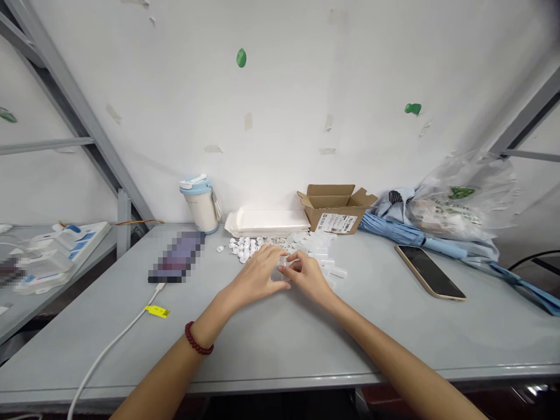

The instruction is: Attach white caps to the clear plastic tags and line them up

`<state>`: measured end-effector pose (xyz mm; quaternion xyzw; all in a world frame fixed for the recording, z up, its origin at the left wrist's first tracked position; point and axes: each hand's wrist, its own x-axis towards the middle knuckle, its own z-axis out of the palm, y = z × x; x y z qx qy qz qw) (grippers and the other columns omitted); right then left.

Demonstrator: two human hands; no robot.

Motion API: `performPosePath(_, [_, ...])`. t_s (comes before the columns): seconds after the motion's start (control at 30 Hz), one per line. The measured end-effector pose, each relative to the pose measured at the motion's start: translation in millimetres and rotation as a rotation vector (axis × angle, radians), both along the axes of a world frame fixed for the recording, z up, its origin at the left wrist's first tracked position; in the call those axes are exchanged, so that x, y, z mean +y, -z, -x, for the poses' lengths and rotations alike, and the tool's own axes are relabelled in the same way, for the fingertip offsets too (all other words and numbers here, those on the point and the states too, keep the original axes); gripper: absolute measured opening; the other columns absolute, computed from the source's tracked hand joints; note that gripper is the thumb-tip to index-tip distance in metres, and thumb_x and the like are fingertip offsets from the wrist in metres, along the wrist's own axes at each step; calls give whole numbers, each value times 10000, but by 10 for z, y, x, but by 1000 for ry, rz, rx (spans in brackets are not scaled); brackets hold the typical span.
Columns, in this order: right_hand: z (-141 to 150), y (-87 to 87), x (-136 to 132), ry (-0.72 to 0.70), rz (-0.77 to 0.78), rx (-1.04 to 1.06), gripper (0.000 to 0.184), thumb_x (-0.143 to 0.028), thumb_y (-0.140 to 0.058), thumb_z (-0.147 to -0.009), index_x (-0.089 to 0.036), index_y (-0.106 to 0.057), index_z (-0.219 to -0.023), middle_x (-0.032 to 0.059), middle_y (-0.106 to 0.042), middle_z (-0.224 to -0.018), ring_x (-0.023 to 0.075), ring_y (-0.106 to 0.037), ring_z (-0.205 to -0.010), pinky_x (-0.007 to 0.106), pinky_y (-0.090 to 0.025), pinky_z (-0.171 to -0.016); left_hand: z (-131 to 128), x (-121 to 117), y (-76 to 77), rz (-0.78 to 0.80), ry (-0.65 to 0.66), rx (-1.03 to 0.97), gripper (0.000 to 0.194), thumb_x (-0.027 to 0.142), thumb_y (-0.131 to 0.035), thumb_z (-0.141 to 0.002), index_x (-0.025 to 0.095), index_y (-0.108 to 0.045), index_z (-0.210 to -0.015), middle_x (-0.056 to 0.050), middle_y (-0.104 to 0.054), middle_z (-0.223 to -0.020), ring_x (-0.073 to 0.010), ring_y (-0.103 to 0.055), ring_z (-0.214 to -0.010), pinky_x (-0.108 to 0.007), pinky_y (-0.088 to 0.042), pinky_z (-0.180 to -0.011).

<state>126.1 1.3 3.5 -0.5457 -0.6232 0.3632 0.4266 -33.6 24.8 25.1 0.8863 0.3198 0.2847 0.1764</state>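
At far L of frame, a white-and-blue plastic device (72, 251) sits on a side surface; next, a pixelated dark slab, prob. a phone (179, 254), w/ a white cable (109, 344) at its lower end, prob. charging; then a cream cup w/ blue lid (201, 210), against the wall, likely out of the way; at ctr., a stack of flat white packs (273, 219) stands behind small white plastic pcs (245, 249), heaped within easy reach of the left hand (260, 271); that hand curves round a small clear plastic pc (282, 265) at mid-frame, thumb apart from fingers, prob. to steady it; can't tell if it grips; the right hand (308, 277) pinches the pc btwn thumb & index, narrow, as suits sth so small; just R, translucent plastic pcs (321, 242) lie before an open brown cardboard box (324, 223); farther R, a folded blue umbrella (394, 230) and a dark-screened phone (431, 274), prob. set aside for working room.
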Motion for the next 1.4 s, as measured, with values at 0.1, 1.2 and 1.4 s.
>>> performPosePath(0.1, [23, 11, -11, -27, 8, -46, 223, -352, -583, -768, -172, -484, -854, -37, -583, -532, 138, -548, -500, 242, -372, -507, 41, 9, -12, 98, -51, 19, 431, 290, -655, -672, 217, -493, -1065, -80, -547, -1093, -270, -492, -1043, -400, -422, -867])
performPosePath(1.2, [19, 29, -58, -333, -304, -570, 80, -161, -552, -815, -133, -602, -871, 79, -599, -827, 199, -536, -829, 308, -430, -734, 269, 105, -13, 338, -71, 229, 425, 313, -638, -582, 208, -535, -981, -64, -545, -990, -259, -493, -983, -354, -445, -823])
performPosePath(1.4, [15, 39, -52, -331, -317, -586, 109, -174, -563, -815, -134, -603, -908, 77, -598, -831, 196, -537, -828, 303, -433, -733, 279, 106, -12, 355, -66, 210, 430, 303, -636, -582, 214, -544, -992, -60, -554, -1004, -263, -493, -1011, -356, -440, -843])
